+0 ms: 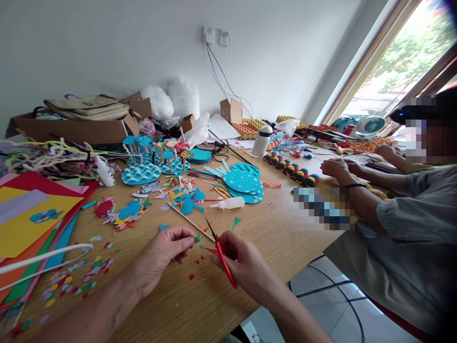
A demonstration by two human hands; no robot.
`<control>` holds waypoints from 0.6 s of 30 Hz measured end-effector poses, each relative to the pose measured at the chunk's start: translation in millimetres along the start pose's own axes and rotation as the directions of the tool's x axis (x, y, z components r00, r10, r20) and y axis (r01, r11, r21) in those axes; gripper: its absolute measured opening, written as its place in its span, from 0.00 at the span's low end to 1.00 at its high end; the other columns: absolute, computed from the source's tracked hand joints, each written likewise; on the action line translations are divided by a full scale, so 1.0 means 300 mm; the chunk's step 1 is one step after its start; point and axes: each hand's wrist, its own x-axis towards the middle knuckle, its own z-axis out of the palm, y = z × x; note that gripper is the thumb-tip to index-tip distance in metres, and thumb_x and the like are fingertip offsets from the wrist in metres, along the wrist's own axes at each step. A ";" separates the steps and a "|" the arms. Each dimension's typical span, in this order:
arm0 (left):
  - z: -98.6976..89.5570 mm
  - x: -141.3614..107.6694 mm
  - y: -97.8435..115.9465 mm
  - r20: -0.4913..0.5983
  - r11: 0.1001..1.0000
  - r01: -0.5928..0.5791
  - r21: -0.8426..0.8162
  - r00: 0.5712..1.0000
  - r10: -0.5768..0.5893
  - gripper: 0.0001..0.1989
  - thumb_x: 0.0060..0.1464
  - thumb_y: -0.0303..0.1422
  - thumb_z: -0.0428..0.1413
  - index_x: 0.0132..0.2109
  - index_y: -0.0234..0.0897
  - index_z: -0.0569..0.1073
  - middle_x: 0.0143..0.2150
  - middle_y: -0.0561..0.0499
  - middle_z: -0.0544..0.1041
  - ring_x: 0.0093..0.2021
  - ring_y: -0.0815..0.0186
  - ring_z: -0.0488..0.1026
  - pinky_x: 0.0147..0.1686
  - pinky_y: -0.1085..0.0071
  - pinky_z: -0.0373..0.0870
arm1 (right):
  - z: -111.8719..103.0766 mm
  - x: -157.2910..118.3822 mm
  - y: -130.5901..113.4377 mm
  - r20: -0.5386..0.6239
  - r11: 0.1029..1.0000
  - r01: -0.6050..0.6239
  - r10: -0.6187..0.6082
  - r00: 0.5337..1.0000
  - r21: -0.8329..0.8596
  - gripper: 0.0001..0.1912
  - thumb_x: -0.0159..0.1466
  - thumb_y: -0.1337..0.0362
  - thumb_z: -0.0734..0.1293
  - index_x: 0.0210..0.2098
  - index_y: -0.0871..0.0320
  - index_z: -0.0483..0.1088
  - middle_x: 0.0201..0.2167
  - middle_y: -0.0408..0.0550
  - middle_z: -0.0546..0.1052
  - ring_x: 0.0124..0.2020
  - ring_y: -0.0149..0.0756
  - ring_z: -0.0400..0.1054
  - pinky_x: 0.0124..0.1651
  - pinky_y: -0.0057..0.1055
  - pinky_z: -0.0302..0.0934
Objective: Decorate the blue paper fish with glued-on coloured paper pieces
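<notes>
My right hand (237, 257) grips red-handled scissors (225, 262), their dark blades pointing up and to the left. Between the thumb and fingertips of my left hand (171, 250) is a small green paper piece (197, 237), just left of the blades. A thin wooden stick (189, 221) lies on the table behind both hands. Small red scraps (197, 261) are scattered between my hands, and a green scrap (236, 222) lies behind the scissors. A red piece (211, 250) shows beside my right fingertips.
Coloured paper sheets (21, 209) and paper dots (96, 269) lie at left. Paper fish (132, 212), a glue bottle (230, 203) and blue discs (243, 182) stand farther back. At right, a person's hands (335, 169) are near painted egg-carton strips (291, 170).
</notes>
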 end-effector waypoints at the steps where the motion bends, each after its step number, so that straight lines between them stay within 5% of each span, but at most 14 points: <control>1: 0.008 -0.007 0.006 -0.011 1.000 -0.009 0.003 1.000 0.009 0.09 0.39 0.36 0.59 0.28 0.35 0.70 0.21 0.58 0.65 0.22 0.73 0.60 0.22 0.77 0.57 | 0.008 0.012 -0.006 -0.036 0.999 -0.006 0.007 0.999 0.047 0.08 0.51 0.63 0.64 0.26 0.59 0.60 0.20 0.37 0.63 0.22 0.25 0.54 0.23 0.22 0.48; 9: 0.038 -0.026 0.017 -0.021 0.992 -0.098 0.075 0.995 0.100 0.08 0.40 0.36 0.58 0.26 0.34 0.72 0.19 0.56 0.65 0.21 0.72 0.59 0.21 0.76 0.56 | 0.070 0.070 -0.039 -0.134 0.956 0.052 -0.013 0.991 0.289 0.09 0.47 0.71 0.63 0.26 0.58 0.57 0.21 0.38 0.64 0.22 0.26 0.57 0.25 0.23 0.52; 18: 0.023 0.005 -0.019 0.005 0.976 -0.104 0.190 0.995 0.105 0.06 0.42 0.34 0.55 0.26 0.34 0.70 0.20 0.56 0.66 0.21 0.71 0.61 0.19 0.77 0.56 | 0.078 0.077 -0.036 -0.124 0.966 0.086 -0.057 0.991 0.242 0.07 0.48 0.71 0.61 0.25 0.58 0.57 0.20 0.37 0.63 0.21 0.25 0.55 0.22 0.22 0.49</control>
